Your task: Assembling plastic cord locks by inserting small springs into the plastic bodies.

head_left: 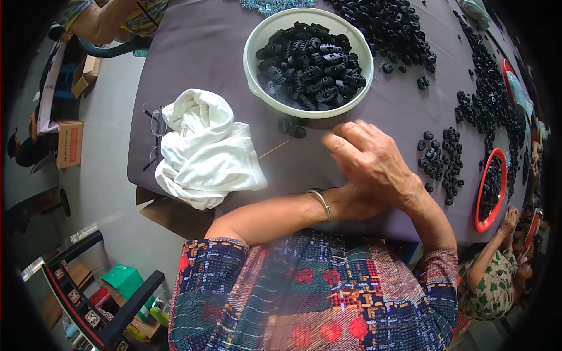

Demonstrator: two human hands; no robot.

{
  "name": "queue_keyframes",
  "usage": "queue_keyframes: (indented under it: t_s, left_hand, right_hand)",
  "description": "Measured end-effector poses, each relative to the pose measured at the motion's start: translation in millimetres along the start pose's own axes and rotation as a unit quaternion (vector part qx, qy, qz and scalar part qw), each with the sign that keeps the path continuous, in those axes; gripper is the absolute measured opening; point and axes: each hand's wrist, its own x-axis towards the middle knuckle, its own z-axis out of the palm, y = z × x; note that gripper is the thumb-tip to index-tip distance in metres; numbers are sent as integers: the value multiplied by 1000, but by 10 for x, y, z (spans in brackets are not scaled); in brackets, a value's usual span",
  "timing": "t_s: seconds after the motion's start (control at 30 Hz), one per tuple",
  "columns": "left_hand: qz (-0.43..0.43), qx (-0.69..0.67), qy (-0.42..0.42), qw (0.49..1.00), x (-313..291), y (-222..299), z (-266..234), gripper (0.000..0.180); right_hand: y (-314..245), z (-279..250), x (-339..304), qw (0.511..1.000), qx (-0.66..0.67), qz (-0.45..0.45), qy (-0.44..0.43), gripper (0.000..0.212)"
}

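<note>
Just right of the frame's centre, the right hand (367, 157) crosses over the left hand (351, 203), its fingers (338, 143) bent inward; whether they grasp anything cannot be told. The left hand is largely hidden, so the state of its fingers cannot be told either; a metal bangle (323, 205) circles that wrist. At top centre, a pale bowl (310, 113) on the grey bench (199, 41) holds heaped black pieces (313, 67), with loose pieces (298, 132) just below it. Left of centre, a thin stick (274, 149) lies beside a crumpled white cloth (205, 146). More black pieces spread across the upper right, above a red oval tray (485, 226).
</note>
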Motion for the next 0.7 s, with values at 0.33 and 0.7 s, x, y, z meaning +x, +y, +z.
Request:
queue_keyframes:
  t_s: [0.33,0.7]
  left_hand:
    - [27,290,0,957,33,147,18,38]
    - [-25,171,-45,984,-49,295,-79,36]
  right_hand:
    - [33,-198,-57,994,-22,8,-110,37]
    - [-54,254,431,995,-73,-56,-35,39]
